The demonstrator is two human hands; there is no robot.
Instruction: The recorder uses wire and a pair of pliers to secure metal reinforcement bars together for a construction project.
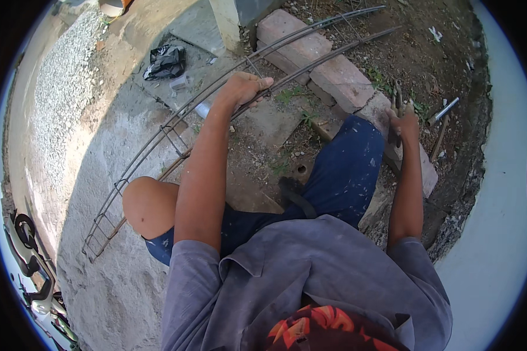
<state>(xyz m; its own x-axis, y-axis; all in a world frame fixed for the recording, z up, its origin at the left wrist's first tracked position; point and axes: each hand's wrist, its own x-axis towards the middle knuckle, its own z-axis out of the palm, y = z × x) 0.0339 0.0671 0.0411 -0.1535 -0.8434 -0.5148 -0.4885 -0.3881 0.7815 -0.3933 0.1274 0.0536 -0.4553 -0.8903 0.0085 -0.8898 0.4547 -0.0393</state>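
A long rebar cage (328, 57), made of thin steel rods joined by square ties, runs from the upper right down to the lower left. My left hand (246, 90) is closed around a rod of it, near one of the ties. Over at the right, my right hand (406, 123) is closed on a dark, slender pronged tool (397, 100); its working end cannot be made out. That hand is beside the row of bricks, apart from the cage. My bare left knee lies close against the cage's lower stretch.
Large pinkish bricks (346, 83) form a low edge beyond my right knee. A short metal pipe (444, 111) lies on the soil. A black plastic bag (165, 62) rests near a pillar (225, 26). Gravel (64, 88) and a motorcycle (34, 257) are leftward; a white wall (492, 216) stands right.
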